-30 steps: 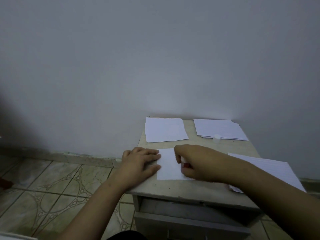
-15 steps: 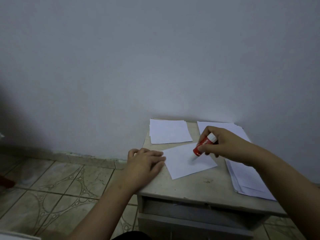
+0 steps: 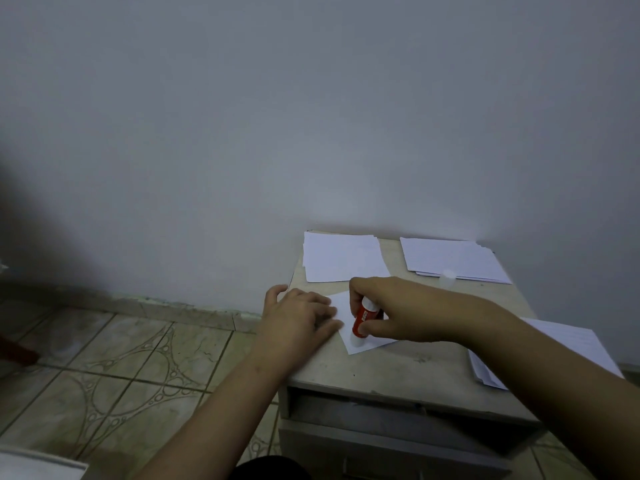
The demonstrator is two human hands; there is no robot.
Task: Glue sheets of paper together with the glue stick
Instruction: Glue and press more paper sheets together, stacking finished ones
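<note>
The table point(image 3: 398, 372) stands against a plain wall point(image 3: 311, 116) and serves as the reference for all positions. A single sheet of paper point(image 3: 343, 304) lies near the middle of the table top, turned at a slight angle to the front edge. The left hand point(image 3: 299, 315) rests flat on the left edge of this sheet, fingers extended and relaxed, pressing it down at the left side of the table. The right hand point(image 3: 391, 308) grips the glue stick point(image 3: 362, 320), thumb and fingers curled round its red body; the stick is tilted, with its pale lower end touching the sheet. At the back left of the table lies a stack of paper point(image 3: 343, 259); at the back right lies a second stack point(image 3: 450, 259). A small white cap point(image 3: 447, 277) stands just in front of the second stack. A third stack point(image 3: 568, 336) lies at the right edge of the table, partly hidden by the right forearm. Below the table top, a drawer front point(image 3: 381, 441) is visible. Patterned floor tiles point(image 3: 121, 368) extend to the left of the table.
</note>
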